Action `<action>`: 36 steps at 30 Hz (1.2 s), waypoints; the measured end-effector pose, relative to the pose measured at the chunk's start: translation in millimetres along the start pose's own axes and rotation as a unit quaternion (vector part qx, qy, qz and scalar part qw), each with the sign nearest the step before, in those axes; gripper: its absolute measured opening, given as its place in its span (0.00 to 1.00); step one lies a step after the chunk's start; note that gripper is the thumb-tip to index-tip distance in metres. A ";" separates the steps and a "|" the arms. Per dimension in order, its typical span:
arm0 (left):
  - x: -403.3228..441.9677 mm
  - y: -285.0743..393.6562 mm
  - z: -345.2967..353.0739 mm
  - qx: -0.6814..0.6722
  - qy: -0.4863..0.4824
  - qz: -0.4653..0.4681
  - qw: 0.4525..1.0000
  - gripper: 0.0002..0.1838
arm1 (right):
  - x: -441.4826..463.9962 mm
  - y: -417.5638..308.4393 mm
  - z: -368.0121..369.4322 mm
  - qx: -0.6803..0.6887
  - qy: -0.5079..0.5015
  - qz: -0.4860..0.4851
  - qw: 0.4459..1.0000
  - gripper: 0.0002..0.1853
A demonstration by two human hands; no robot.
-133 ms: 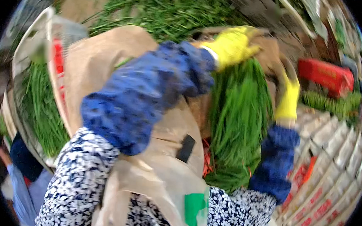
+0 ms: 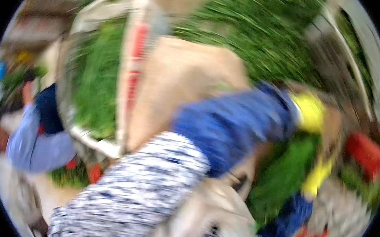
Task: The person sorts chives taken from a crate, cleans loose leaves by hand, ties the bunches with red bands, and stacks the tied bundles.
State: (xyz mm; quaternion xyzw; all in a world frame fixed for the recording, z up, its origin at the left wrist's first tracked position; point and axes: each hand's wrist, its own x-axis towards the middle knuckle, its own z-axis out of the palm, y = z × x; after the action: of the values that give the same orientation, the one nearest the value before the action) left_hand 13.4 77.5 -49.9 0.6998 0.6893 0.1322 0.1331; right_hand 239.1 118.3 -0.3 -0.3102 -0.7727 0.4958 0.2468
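Note:
My left hand [image 2: 307, 112], in a yellow glove, is at the upper end of a bundle of long green leaves [image 2: 283, 171] that look like chives. My right hand [image 2: 318, 176], gloved the same way, is close to the bundle's right side. Motion smears the fingers of both hands, so their grip does not show. Blue sleeve covers sit over my patterned sleeves. Beneath my left forearm [image 2: 238, 122] a tan sheet [image 2: 184, 74] is spread, and my forearm hides part of the bundle.
A white-rimmed sack [image 2: 135, 48] of greens stands at left, beside a co-worker's blue sleeve [image 2: 26, 129]. Loose greens [image 2: 257, 35] lie ahead. A red package [image 2: 366, 153] and pale ribbed sacking [image 2: 341, 217] are at right.
The view has swung left, so my hands and the bundle appear farther right and lower. More of the co-worker shows at left. The picture is more blurred.

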 end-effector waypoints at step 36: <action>-635.8 -204.3 -142.5 0.001 0.103 -0.837 0.537 0.55 | 25.7 -297.2 383.0 0.019 -0.512 -0.137 0.848 0.26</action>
State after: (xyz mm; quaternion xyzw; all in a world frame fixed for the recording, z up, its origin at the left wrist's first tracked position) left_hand -238.5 -554.7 6.4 -0.2145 0.9700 0.0308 0.1105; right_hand -112.1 -191.9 126.8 0.1016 -0.8144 0.5601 -0.1126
